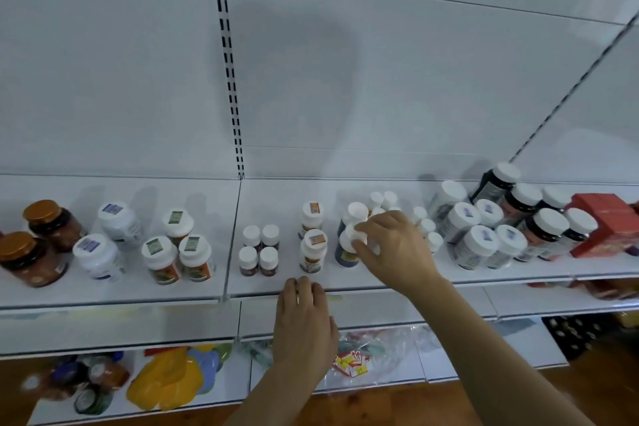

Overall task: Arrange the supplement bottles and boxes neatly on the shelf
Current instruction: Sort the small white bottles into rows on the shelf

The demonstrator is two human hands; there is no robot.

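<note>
Head view is looking down on a white shelf (121, 290) lined with supplement bottles. The right hand (390, 245) is reaching over the shelf's front edge and its fingers are curling round the white cap of a dark blue bottle (347, 249), pinching it near the middle of the shelf; a second dark blue bottle (354, 213) is standing just behind it, touching or nearly so. The left hand (304, 318) is lying flat with fingers straight and together, fingertips resting on the shelf's front lip and holding nothing.

Just left of the gripped bottle two orange-labelled bottles (313, 249) are standing one behind the other, and further left four small dark bottles (259, 249) are forming a tidy square. Three green-stickered bottles (176, 249) are sitting past the shelf joint, then two white jars (107, 239), then two amber jars with brown lids (34, 242) at the far left. Behind the right hand a cluster of small white-capped bottles (425, 225) is partly hidden. To the right, large white-lidded jars (484, 235) are crowding together, some leaning, beside dark bottles (543, 228) and red boxes (605, 225) at the far right end. On a lower shelf, clear plastic packets (363, 353) and yellow packaging (166, 380) are lying blurred.
</note>
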